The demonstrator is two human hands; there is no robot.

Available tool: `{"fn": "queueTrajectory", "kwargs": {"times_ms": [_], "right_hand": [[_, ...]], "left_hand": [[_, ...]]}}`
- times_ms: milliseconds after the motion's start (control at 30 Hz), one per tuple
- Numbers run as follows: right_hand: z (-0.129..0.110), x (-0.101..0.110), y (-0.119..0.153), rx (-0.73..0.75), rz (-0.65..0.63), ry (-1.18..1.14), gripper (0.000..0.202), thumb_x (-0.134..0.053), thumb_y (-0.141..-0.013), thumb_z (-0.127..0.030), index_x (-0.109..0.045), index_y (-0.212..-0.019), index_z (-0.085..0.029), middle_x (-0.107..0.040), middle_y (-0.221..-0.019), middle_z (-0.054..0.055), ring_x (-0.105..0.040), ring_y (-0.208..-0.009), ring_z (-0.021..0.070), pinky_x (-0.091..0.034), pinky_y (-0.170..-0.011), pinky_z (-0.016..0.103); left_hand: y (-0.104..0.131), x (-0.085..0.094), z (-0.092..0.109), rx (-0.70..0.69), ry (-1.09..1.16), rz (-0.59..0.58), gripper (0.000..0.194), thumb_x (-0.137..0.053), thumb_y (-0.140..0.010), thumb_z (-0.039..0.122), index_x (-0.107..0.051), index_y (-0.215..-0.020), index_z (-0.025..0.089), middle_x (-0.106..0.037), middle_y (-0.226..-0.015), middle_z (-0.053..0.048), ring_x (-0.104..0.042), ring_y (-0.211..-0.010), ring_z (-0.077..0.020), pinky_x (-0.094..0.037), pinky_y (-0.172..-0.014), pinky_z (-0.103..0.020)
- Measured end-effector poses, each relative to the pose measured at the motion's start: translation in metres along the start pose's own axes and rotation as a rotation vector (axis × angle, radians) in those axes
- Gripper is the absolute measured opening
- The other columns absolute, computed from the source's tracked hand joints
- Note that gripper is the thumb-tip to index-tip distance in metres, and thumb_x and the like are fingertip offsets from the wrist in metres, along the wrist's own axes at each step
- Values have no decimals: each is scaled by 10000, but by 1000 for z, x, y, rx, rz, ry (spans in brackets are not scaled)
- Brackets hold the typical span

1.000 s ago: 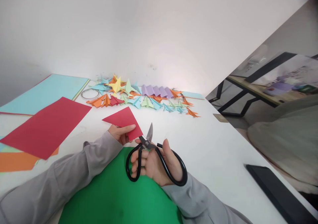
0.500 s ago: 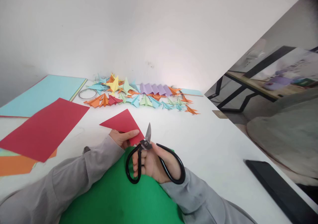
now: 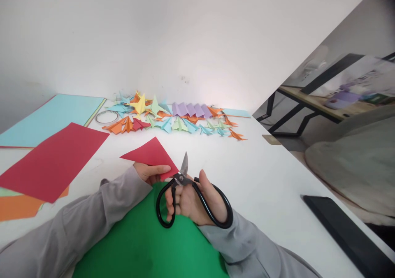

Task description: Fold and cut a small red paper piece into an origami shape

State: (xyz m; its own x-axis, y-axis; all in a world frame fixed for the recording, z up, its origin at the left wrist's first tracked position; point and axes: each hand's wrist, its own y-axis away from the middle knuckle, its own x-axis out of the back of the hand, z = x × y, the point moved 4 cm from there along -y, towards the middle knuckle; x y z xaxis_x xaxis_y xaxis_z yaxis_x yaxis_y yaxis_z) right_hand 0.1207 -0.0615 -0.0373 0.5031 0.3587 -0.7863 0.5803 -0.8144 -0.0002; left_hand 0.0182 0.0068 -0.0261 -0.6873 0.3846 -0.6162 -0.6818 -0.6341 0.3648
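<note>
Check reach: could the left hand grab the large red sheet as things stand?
Probably not without letting go first: the left hand is pinching the smaller red piece at the scissors. Otherwise the large red sheet looks uncovered, beside the left sleeve.

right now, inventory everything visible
scissors: 1, black handles, centre
small paper: 1, red, centre
large sheet: 1, red, left
blue sheets: 2, blue, back left and right
orange paper: count unclear, orange, left
folded shapes: many, multicoloured, back
coil: 1, grey, left
green surface: 1, green, front
slab: 1, black, right
table: 1, white, beneath
wall: 1, white, behind
bench: 1, brown, far right
blurred bulk: 1, grey, right
left hand: 1, grey sleeve, holding small paper
right hand: 1, grey sleeve, holding scissors
</note>
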Motion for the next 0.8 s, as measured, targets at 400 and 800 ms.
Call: {"fn": "queueTrajectory", "kwargs": {"times_ms": [400,800], "right_hand": [[-5,-10,3,-1,46,69,638,-379,-747,-710,-419,-1125,-198,-594,-796,53,-579,-668,185,-455,-665,395],[-5,-10,5,8,93,80,604,-419,-756,-676,-321,-1195,-273,-588,-857,44,-587,-677,178,-472,-641,382]], "left_hand": [[0,8,6,22,-73,60,57,-678,-685,122,-693,-737,103,-715,-665,-82,-653,-562,-175,-530,-560,-251],[3,5,12,5,-44,133,90,-606,-728,48,-692,-738,71,-716,-687,-87,-637,-533,-137,-552,-544,-210]]}}
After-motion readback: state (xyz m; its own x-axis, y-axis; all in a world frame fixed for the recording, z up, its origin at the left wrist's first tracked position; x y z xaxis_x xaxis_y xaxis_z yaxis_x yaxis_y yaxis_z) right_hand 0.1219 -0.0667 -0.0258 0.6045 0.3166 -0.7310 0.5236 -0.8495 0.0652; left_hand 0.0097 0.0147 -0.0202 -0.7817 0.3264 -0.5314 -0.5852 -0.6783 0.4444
